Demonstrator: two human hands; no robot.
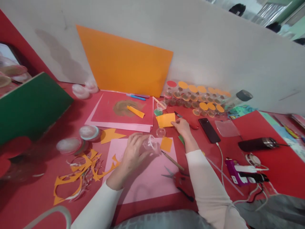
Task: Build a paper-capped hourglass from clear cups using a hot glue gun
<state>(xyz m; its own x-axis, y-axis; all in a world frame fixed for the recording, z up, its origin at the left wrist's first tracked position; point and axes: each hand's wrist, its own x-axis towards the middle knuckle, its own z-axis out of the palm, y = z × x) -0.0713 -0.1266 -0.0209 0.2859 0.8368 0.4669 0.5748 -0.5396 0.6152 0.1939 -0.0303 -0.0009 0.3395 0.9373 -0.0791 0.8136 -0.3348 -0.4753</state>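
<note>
My left hand (133,152) is curled around a small clear plastic cup (151,143), held over a pink sheet (145,178) on the red table. My right hand (182,126) reaches further out and pinches the edge of an orange paper rectangle (165,120). A smaller orange square (166,143) lies on the pink sheet just right of the cup. Another small clear cup (161,132) stands between the two orange pieces. A thin brush (172,160) and red-handled scissors (177,178) lie on the sheet near my right forearm.
A large orange sheet (126,62) leans on the wall. Rows of small jars with orange lids (197,97) stand behind a black phone (209,129). Orange offcuts (76,176) litter the left. A green board (28,105), clear lids (89,132) and a charger with cables (243,173) surround the work area.
</note>
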